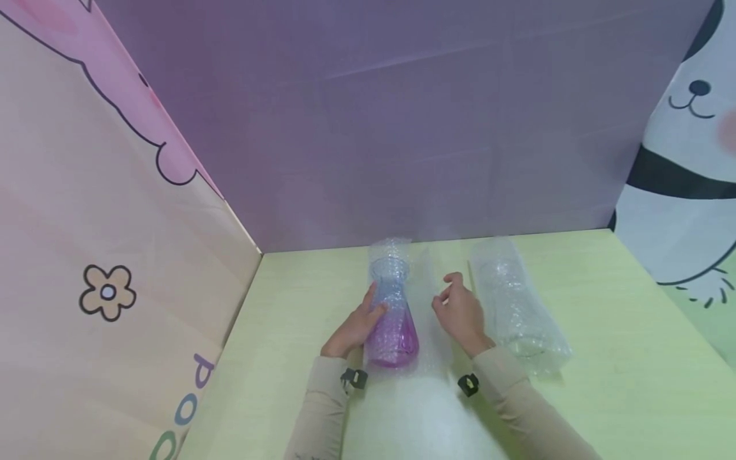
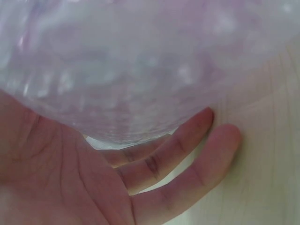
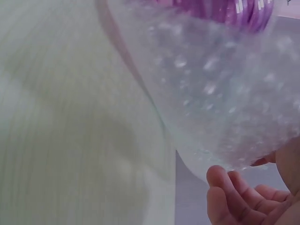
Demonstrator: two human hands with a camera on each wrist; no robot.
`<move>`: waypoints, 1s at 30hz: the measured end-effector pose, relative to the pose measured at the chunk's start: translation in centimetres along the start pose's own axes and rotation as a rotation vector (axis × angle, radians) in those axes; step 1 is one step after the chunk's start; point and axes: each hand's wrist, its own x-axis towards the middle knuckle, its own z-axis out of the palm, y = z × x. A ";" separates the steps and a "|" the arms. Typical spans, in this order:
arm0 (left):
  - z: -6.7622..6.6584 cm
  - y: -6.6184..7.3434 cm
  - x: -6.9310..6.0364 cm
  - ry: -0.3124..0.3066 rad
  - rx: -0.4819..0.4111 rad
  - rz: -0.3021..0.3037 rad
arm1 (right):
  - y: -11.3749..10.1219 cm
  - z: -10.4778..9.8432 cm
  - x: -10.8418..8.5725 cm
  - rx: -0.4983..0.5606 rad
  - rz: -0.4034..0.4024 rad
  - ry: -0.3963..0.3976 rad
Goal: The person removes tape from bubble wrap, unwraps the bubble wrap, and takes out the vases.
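A glass vase [image 1: 405, 338], blue at the neck and purple at its wide base, lies on its side on a sheet of bubble wrap [image 1: 428, 345]. Part of the wrap covers its left side and neck. My left hand [image 1: 358, 326] holds the vase through the wrap, thumb on top; in the left wrist view its fingers [image 2: 187, 173] curve beneath the bulging wrap. To the right of the vase, my right hand [image 1: 462, 316] pinches the loose side of the wrap. Raised bubble wrap [image 3: 211, 93] fills much of the right wrist view, above curled fingers [image 3: 239, 197].
A second, clear glass vase [image 1: 526, 346] lies in bubble wrap right of my right hand. The pale table [image 1: 609, 383] ends at a purple back wall [image 1: 402, 128]. A printed panel [image 1: 132, 223] stands at the left, another with a panda [image 1: 684, 236] at the right.
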 end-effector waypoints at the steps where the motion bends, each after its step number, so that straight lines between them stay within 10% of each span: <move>1: 0.0 0.0 0.0 0.000 0.000 0.001 | -0.1 -0.1 0.0 -0.003 0.004 0.000; 12: 0.0 0.0 0.0 -0.003 0.003 0.003 | -1.8 -1.1 -0.8 0.071 -0.151 0.083; 18: -0.1 0.0 0.1 -0.006 0.010 0.010 | -2.7 -1.1 -1.2 0.210 -0.274 0.044; 30: 0.1 0.0 0.2 0.002 0.009 0.001 | -2.2 -0.5 -1.7 0.113 -0.332 -0.080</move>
